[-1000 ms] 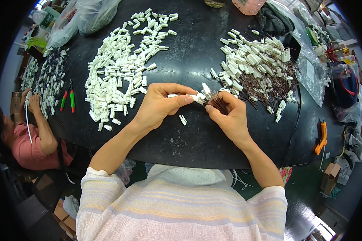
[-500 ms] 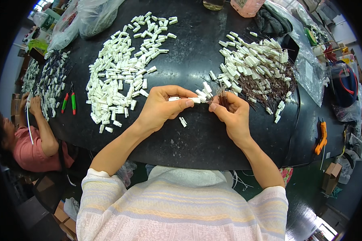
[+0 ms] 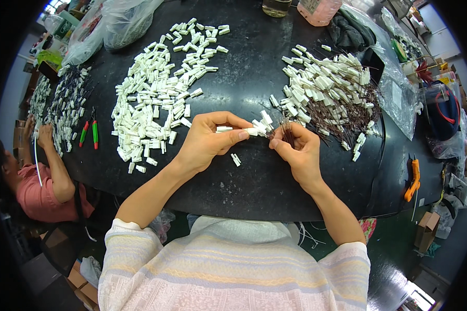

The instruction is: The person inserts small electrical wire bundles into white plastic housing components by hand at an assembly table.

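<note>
Hands (image 3: 210,141) (image 3: 296,153) meet fingertip to fingertip, pinching white connector (image 3: 251,131)

I see bright, even overhead light; soft sheen on black table (image 3: 254,72); sharp centre; heavy fisheye bending, dark vignette at rim.

A small assembly workshop: a black surface (image 3: 244,192) carries heaps of white plastic connectors (image 3: 155,98), wired connectors (image 3: 332,93), pliers (image 3: 89,133), and plastic bags (image 3: 124,20), with another worker (image 3: 41,176) seated alongside.
</note>
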`<state>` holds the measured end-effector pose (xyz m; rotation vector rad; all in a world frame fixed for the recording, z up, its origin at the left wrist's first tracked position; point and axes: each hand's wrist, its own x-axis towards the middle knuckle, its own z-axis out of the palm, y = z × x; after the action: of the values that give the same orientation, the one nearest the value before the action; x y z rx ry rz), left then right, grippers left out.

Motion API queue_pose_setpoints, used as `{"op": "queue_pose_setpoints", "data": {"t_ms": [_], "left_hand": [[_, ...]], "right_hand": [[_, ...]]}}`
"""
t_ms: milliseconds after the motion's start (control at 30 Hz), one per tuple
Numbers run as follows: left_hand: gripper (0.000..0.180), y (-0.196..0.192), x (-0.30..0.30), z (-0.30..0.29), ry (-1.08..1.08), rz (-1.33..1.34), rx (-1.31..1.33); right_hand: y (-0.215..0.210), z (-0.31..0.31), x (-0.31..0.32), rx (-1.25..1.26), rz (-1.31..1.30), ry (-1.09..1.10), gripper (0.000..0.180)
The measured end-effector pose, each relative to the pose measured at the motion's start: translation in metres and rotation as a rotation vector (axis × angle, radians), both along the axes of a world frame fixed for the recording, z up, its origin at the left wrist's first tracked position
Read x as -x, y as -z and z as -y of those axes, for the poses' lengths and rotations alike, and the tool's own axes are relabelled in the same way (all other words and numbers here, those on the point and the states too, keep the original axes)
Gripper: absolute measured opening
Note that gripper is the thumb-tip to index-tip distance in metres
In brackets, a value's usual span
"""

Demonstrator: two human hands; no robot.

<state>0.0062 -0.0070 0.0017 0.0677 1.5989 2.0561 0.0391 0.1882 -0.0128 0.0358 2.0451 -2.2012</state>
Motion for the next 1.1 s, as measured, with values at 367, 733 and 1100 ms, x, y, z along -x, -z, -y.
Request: {"op": "queue_pose_setpoints", "data": {"t_ms": [367,733,1100], "left_hand": [[0.014,-0.004,-0.005,-0.005,0.084,-0.185,0.272],[0.034,0.008,0.007,0.001,0.112,0.26,-0.294],[0.038,0.005,0.009,0.005,0.059,0.373,-0.404]], "right_hand": [[0.0,0.002,-0.001,-0.017,-0.027,-0.01,0.008],[-0.005,0.001,0.006,0.0,-0.016,0.047,0.008],[-0.006,-0.003,0.008,-0.037,0.015,0.148,0.008]]}}
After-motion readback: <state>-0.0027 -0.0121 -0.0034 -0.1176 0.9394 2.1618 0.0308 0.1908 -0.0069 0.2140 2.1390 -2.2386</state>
